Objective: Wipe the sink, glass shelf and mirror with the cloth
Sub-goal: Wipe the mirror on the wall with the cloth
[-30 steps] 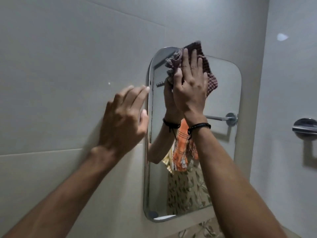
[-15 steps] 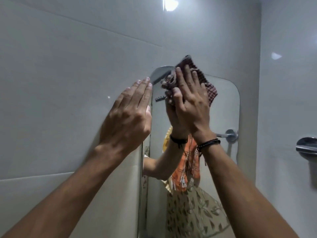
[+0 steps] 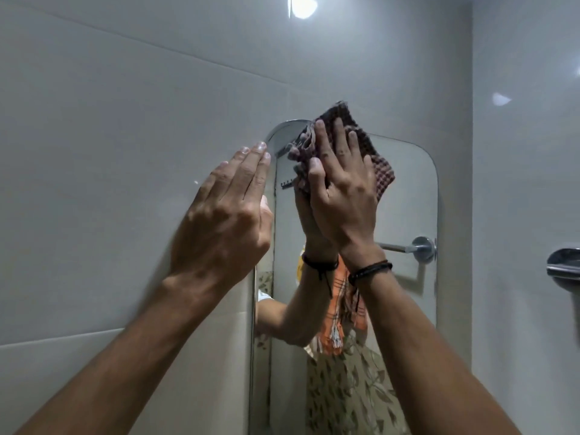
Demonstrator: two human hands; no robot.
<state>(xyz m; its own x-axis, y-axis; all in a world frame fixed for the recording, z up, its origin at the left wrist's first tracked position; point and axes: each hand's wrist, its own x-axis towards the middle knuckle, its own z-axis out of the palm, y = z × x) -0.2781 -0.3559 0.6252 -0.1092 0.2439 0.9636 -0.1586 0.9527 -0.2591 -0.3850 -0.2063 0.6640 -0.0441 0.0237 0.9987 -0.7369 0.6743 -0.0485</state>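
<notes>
Fingers of the right hand [image 3: 342, 202] lie straight and spread, pressing the cloth [image 3: 379, 171] flat against the mirror [image 3: 408, 215] at its top left corner. The cloth sits under palm and fingers, poking out above and to the right. The left hand [image 3: 226, 221], fingers straight, rests on the wall [image 3: 110, 152] just beside the mirror's left edge.

Light level: dim, cool grey, even across your view.
Glare: one bright white patch [image 3: 303, 7] on the glossy wall tile [image 3: 125, 120] at top centre; a smaller highlight [image 3: 501, 98] on the right wall.
Shadows: soft, beside your left hand [image 3: 226, 215] on the tile, and under the towel bar [image 3: 408, 246] reflected in the mirror [image 3: 408, 199].
Sharpness: generally soft, fine detail smeared.
Distortion: wide-angle; the tile joint [image 3: 157, 48] bows.
</notes>
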